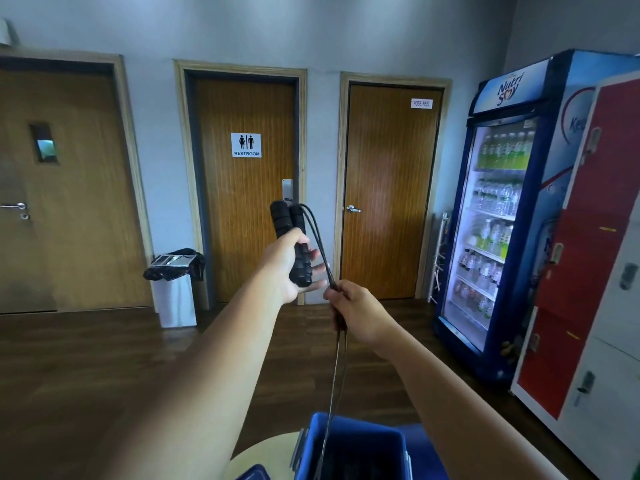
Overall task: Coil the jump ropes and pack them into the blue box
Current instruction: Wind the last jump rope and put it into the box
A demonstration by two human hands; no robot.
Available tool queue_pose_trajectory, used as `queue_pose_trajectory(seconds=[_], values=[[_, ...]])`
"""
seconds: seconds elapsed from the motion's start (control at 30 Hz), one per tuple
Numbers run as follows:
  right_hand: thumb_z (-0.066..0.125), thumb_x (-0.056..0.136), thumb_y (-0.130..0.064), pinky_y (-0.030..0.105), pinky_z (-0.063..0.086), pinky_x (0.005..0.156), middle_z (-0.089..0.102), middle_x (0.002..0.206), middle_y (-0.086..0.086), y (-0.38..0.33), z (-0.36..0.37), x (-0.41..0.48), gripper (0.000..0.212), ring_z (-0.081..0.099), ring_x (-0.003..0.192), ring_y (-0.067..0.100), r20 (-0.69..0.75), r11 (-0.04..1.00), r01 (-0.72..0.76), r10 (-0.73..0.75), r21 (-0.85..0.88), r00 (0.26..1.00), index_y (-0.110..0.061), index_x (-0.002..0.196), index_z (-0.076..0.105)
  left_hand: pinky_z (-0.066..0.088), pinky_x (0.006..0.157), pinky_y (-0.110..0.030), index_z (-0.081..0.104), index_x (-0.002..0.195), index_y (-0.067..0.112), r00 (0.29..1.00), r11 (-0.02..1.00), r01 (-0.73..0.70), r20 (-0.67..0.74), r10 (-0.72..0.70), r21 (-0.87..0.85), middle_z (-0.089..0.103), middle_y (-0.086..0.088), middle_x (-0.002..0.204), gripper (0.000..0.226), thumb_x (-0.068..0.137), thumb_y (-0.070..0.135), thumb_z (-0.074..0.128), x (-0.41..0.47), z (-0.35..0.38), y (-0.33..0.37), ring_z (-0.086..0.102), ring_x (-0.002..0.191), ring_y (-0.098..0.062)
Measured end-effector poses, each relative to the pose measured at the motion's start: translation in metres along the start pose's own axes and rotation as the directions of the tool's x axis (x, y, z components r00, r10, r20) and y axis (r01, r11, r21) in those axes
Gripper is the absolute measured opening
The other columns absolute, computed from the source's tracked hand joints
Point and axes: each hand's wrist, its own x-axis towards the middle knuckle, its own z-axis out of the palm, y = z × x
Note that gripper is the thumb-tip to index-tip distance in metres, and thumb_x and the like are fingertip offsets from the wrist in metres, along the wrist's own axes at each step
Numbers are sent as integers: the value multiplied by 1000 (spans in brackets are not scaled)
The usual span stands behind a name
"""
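The jump rope's two black foam handles point(285, 220) are held upright together in the loosely curled left hand point(289, 266). Just right of them and nearer, its doubled black cord point(337, 368) is gripped in the right hand point(360, 313) and hangs straight down into the blue plastic box point(367, 429).
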Motion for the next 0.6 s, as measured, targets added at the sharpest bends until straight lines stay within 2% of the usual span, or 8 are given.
queue_pose_trajectory(seconds=[0.07, 0.13, 0.27, 0.33, 0.4, 0.47, 0.5, 0.6], values=[[46, 105, -30, 33, 53, 68, 61, 72, 0, 0, 1, 1, 21, 60, 63, 14, 5, 998, 7, -7, -68, 1000, -15, 105, 59, 60, 73, -52, 56, 121, 12, 999, 999, -1, 35, 2, -34, 74, -15, 108, 37, 87, 24, 61, -4, 0, 0, 72, 98, -41], [44, 106, -30, 32, 51, 65, 61, 69, 0, 0, 4, 1, 21, 60, 61, 14, 9, 994, 14, -13, -112, 1000, -15, 102, 59, 57, 85, -59, 50, 127, 14, 997, 993, 3, 82, 7, -118, 72, -21, 113, 41, 89, 21, 60, -9, 2, 0, 71, 100, -44], [46, 105, -26, 26, 51, 61, 61, 68, 1, 5, 14, -1, 23, 60, 57, 11, 52, 982, -3, 13, -187, 999, -12, 95, 61, 55, 93, -57, 54, 104, 11, 995, 974, -54, 75, 72, -220, 64, -12, 82, 13, 92, 15, 59, -13, 4, 3, 65, 75, -25], [48, 104, -23, 26, 53, 61, 60, 71, 1, 9, 18, -3, 21, 61, 56, 8, 76, 975, -25, 42, -221, 996, -11, 96, 62, 59, 86, -51, 55, 94, 11, 992, 989, -125, -9, 124, -81, 55, -8, 72, 8, 91, 15, 61, -8, 0, 4, 56, 62, -20], [49, 104, -24, 26, 50, 62, 60, 72, -1, 12, 20, -6, 19, 59, 52, -1, 107, 956, -50, 84, -291, 991, -13, 97, 63, 61, 71, -42, 56, 95, 12, 970, 961, -210, -87, 228, 183, 53, -5, 73, 11, 90, 18, 64, -4, -6, 6, 52, 58, -17], [48, 104, -27, 26, 47, 64, 60, 72, -2, 12, 24, -10, 20, 58, 55, 0, 138, 947, -61, 110, -315, 984, -14, 100, 62, 57, 56, -33, 51, 111, 13, 925, 835, -283, -97, 368, 471, 55, -4, 80, 32, 90, 29, 69, 2, -14, 6, 55, 59, -17], [48, 104, -28, 28, 47, 65, 60, 73, -1, 10, 26, -11, 19, 59, 60, 5, 152, 945, -61, 115, -320, 982, -15, 101, 62, 54, 51, -31, 45, 115, 14, 895, 718, -305, -69, 441, 625, 57, -3, 83, 43, 91, 41, 68, 3, -17, 5, 57, 60, -17], [50, 102, -28, 30, 51, 69, 62, 78, 1, 3, 28, -14, 18, 59, 70, 11, 174, 914, -58, 139, -403, 975, -16, 105, 63, 40, 44, -26, 33, 113, 19, 794, 142, -225, 97, 600, 964, 59, -2, 82, 60, 91, 74, 42, 1, -27, 4, 59, 58, -17]])
